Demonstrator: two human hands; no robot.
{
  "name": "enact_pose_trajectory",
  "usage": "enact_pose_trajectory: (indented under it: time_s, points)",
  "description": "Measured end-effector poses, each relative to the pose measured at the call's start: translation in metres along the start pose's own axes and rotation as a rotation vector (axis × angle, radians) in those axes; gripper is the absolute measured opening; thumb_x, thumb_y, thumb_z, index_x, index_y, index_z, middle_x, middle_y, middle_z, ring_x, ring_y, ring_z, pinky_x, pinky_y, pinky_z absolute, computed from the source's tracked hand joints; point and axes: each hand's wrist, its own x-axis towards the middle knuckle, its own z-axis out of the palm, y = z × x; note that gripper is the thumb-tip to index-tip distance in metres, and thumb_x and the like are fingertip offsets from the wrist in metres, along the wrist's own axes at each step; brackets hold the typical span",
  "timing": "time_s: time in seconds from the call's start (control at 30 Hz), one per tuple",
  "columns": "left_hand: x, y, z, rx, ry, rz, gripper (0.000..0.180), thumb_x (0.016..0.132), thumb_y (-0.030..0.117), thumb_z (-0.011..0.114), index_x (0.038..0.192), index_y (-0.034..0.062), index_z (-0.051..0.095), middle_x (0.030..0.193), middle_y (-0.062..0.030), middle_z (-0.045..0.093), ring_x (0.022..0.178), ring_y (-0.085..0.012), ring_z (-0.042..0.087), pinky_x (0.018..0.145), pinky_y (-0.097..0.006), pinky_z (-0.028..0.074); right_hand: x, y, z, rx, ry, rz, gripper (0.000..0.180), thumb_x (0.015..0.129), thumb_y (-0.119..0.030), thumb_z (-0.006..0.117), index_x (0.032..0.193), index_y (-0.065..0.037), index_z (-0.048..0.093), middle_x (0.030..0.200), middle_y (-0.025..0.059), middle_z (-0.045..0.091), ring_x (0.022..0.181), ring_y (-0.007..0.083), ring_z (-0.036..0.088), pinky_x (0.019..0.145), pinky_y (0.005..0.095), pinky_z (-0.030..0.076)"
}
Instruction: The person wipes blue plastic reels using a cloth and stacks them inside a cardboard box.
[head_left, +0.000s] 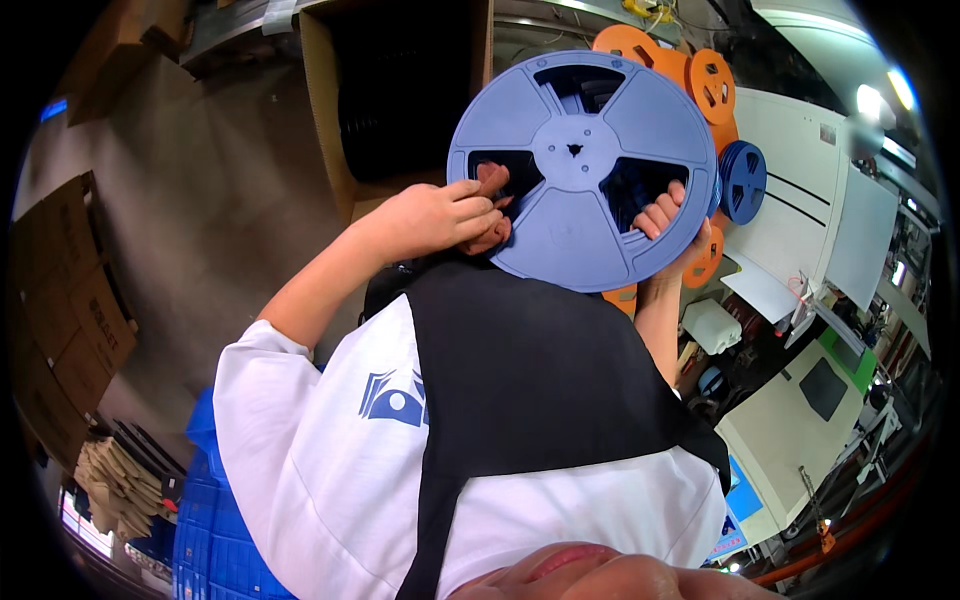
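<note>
The person holds a big blue reel (583, 170) up in front of the chest with both hands. The left hand (440, 215) grips its left rim, fingers curled closed through an opening. The right hand (672, 235) holds the lower right rim, fingertips hooked through another opening. Orange reels (690, 70) and a smaller blue reel (743, 180) are just behind it, beside an open cardboard box (330, 120).

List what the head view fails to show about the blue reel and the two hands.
- Head view: right hand palm, behind the blue reel.
- Left hand fingertips, tucked into a reel opening.
- Orange reels, mostly covered by the blue reel.
- Inside of cardboard box, too dark.
</note>
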Motion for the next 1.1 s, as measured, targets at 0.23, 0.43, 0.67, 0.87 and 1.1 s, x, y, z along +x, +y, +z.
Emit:
enact_pose_trajectory:
  time_s: [0.23, 0.43, 0.67, 0.87, 1.1]
  points:
    - [-0.002, 0.011, 0.01, 0.135, 0.21, -0.069, 0.024, 0.078, 0.008, 0.057, 0.102, 0.0069, 0.056, 0.104, -0.0035, 0.058, 0.104, -0.0237, 0.058, 0.071, -0.029, 0.055, 0.001, 0.001, -0.001, -0.068, -0.022, 0.021, 0.045, 0.082, -0.031, 0.064, 0.108, -0.002, 0.043, 0.072, 0.0017, 0.043, 0.064, 0.0139, 0.043, 0.064, 0.0313, 0.041]
    - [-0.028, 0.005, -0.005, -0.567, 0.374, -0.71, 0.042, 0.069, -0.009, 0.065, 0.106, 0.0075, 0.056, 0.086, -0.008, 0.058, 0.082, -0.0215, 0.064, 0.068, -0.026, 0.05, 0.005, 0.009, 0.011, -0.356, 0.417, -0.104, 0.05, 0.085, -0.035, 0.059, 0.119, 0.0, 0.048, 0.091, 0.0085, 0.057, 0.081, 0.0218, 0.054, 0.078, 0.0389, 0.046]
    - [-0.1, -0.025, 0.035, -1.582, 1.106, -0.764, 0.024, 0.085, 0.01, 0.062, 0.106, 0.0013, 0.053, 0.101, -0.0049, 0.058, 0.097, -0.0157, 0.057, 0.087, -0.031, 0.047, -0.002, 0.014, -0.001, -0.25, 0.275, -0.025, 0.039, 0.085, -0.028, 0.057, 0.113, 0.0, 0.049, 0.081, 0.0058, 0.05, 0.075, 0.018, 0.049, 0.077, 0.0358, 0.043]
    - [-0.114, -0.015, 0.048, -1.769, 1.302, -0.776, 0.027, 0.082, 0.011, 0.065, 0.104, 0.0018, 0.053, 0.104, -0.0094, 0.058, 0.094, -0.0206, 0.062, 0.081, -0.034, 0.054, 0.0, 0.019, 0.003, -0.27, 0.257, -0.001, 0.039, 0.085, -0.026, 0.057, 0.112, 0.0, 0.049, 0.08, 0.0057, 0.05, 0.073, 0.0167, 0.049, 0.075, 0.0343, 0.043]
    - [-0.129, -0.011, 0.061, -1.879, 1.427, -0.739, 0.031, 0.084, 0.004, 0.061, 0.114, 0.0017, 0.051, 0.114, -0.0107, 0.055, 0.111, -0.027, 0.055, 0.095, -0.043, 0.048, 0.006, 0.018, 0.002, -0.256, 0.243, 0.033, 0.039, 0.085, -0.025, 0.057, 0.113, 0.0, 0.048, 0.08, 0.0056, 0.049, 0.073, 0.0167, 0.049, 0.075, 0.0333, 0.043]
